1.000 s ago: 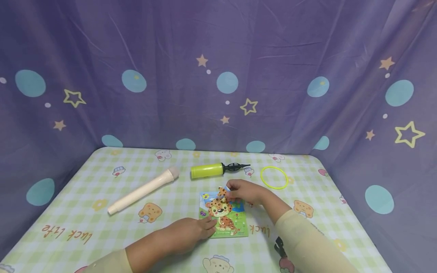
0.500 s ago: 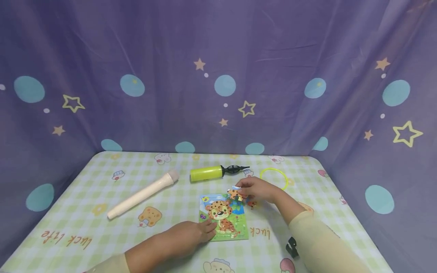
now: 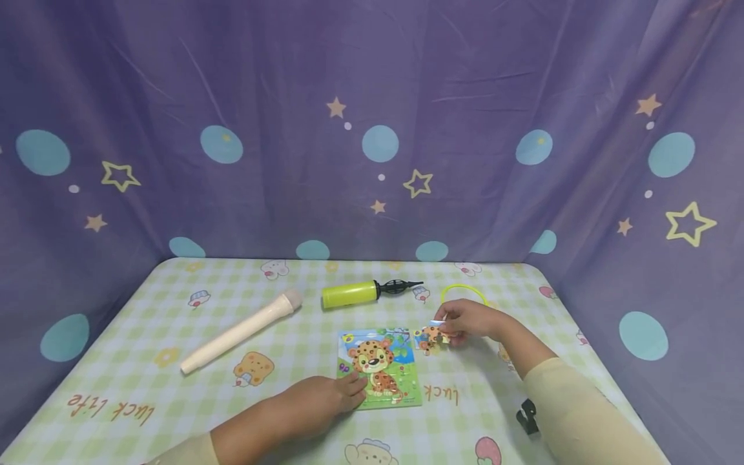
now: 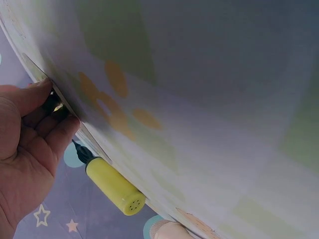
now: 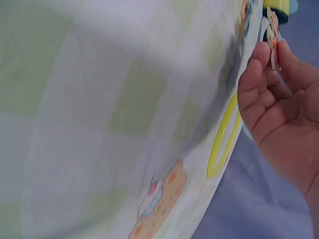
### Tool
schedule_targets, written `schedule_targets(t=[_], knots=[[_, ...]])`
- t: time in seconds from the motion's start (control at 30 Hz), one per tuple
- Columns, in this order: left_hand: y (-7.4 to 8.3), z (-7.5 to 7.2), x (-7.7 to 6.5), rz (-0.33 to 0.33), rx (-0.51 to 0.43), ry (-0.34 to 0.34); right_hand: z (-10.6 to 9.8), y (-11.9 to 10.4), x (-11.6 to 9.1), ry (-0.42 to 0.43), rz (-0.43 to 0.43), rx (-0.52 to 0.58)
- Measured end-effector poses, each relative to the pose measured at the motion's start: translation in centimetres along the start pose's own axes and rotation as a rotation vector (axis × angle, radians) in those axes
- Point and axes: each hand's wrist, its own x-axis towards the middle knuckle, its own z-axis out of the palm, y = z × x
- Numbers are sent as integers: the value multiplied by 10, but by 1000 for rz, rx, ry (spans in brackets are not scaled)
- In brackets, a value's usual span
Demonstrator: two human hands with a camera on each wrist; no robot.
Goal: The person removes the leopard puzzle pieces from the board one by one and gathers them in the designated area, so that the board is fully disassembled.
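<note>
A square leopard jigsaw puzzle [image 3: 386, 374] lies on the checked tablecloth in front of the person. The left hand [image 3: 325, 403] rests on its near left edge, fingers extended over the picture; the left wrist view shows thumb and fingertips [image 4: 72, 124] at the thin board. To the right of the puzzle, the right hand [image 3: 467, 321] pinches a spotted orange puzzle piece [image 3: 437, 330] between thumb and fingers. The right wrist view shows this piece [image 5: 273, 37] raised above the cloth. Another spotted piece [image 3: 427, 349] lies just below it, partly overlapped in the head view.
Behind the puzzle lies a yellow-green hand pump [image 3: 350, 294] with a black nozzle. A cream microphone-shaped stick [image 3: 241, 332] is at left. A yellow ring [image 3: 463, 286] is partly hidden by the right hand. A small black object [image 3: 527, 416] shows beside the right sleeve.
The right hand has carried the puzzle piece rightward from over the puzzle's top to beside its right edge, uncovering the picture's upper right. The left hand has stayed at the puzzle.
</note>
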Motion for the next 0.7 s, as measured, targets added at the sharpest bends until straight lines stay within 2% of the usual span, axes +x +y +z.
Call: schedule_targets(t=[0.2,0.37,0.53,0.7], knots=[[0,-2,-1,-13,-10,-11,-13,13,-7,1,42,-58],[1,-3,-1,-16,-12,-20,-9,16,-9,46,81,-129],[0,-1,0,2,-4,-1,-1,15,-7,131,73,-287],[-2,2,0,11,-3,9,2,14,-3,169,38,-444]])
